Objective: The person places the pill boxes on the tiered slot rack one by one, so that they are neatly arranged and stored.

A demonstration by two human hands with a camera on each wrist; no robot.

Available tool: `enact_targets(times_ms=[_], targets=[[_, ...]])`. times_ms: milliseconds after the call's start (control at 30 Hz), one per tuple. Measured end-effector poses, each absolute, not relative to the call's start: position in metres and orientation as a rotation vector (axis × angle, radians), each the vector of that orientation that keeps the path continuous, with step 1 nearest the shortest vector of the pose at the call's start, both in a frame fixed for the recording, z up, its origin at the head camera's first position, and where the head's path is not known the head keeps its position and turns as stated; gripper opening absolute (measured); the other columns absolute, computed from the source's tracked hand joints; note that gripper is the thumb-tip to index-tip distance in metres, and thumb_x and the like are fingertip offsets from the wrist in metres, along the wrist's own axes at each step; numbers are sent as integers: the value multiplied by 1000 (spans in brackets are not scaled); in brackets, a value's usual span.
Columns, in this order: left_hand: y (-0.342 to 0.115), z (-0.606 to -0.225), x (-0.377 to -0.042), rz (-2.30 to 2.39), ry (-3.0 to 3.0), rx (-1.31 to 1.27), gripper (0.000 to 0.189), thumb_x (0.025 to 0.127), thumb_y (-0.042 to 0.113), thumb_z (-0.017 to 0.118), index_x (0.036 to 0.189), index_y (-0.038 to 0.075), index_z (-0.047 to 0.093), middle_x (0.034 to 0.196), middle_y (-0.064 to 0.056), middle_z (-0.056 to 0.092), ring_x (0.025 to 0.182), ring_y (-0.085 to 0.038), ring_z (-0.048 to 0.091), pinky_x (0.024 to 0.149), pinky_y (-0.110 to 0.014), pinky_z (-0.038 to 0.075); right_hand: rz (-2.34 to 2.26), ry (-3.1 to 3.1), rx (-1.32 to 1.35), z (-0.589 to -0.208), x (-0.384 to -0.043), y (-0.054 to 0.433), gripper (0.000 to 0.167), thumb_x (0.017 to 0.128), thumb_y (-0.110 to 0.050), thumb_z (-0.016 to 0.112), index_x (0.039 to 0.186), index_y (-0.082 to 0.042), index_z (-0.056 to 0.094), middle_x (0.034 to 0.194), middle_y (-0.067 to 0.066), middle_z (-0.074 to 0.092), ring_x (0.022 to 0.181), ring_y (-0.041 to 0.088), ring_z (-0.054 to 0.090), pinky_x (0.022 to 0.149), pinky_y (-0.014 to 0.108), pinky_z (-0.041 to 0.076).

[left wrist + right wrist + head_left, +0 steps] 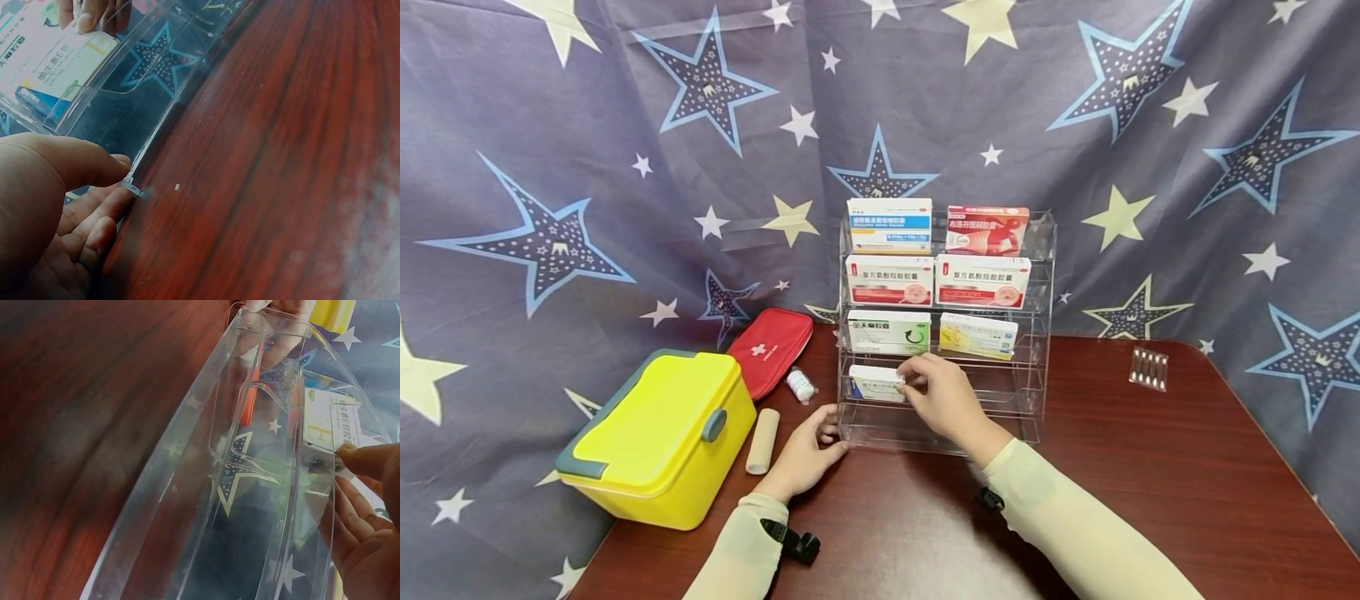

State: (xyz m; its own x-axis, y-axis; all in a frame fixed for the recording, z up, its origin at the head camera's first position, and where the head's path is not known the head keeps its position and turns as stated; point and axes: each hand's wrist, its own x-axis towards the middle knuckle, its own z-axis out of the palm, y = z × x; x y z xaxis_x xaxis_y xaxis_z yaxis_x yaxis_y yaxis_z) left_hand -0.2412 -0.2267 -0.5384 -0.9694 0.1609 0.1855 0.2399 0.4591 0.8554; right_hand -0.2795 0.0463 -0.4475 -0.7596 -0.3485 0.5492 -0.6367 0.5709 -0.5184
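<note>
A clear acrylic rack stands on the table with medicine boxes on its tiers. My right hand pinches the right end of a small white medicine box at the left of the fourth tier. That white box shows yellow print in the right wrist view. At the rack's lower left corner, my left hand pinches the clear edge between thumb and fingers. Right above the white box sits a green-and-white medicine box, and a yellow-and-white box leans beside it.
Higher up stand a blue-and-white box, a red box and two red-and-white boxes. Left of the rack are a yellow bin, a red first-aid pouch, a white bottle and a beige roll. A blister pack lies right.
</note>
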Motion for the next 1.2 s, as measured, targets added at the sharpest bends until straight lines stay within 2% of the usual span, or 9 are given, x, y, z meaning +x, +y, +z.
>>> enact_targets(times_ms=[267,733,1200], targets=[[-226,-538,-241,-1534,-2622,-362,55,89,2,81,140,8,60,114,-4,71,105,-19,66,91,-36,54,984,-2427,778,-451,-280,46,19,89,-12,86,102,-18,74,100,-6,71,84,7,72,78,28,58],[-227,-539,-242,-1546,-2610,-358,55,89,3,81,140,9,60,112,-5,71,104,-21,66,91,-38,54,976,-2418,798,-451,-279,47,18,89,-11,85,103,-15,75,101,-1,72,83,10,74,78,29,59],[-227,-539,-241,-1555,-2627,-327,55,88,2,82,139,7,60,114,-6,70,105,-18,65,92,-37,54,957,-2397,796,-454,-279,46,20,88,-11,86,105,-16,75,98,-4,69,82,8,72,76,28,59]])
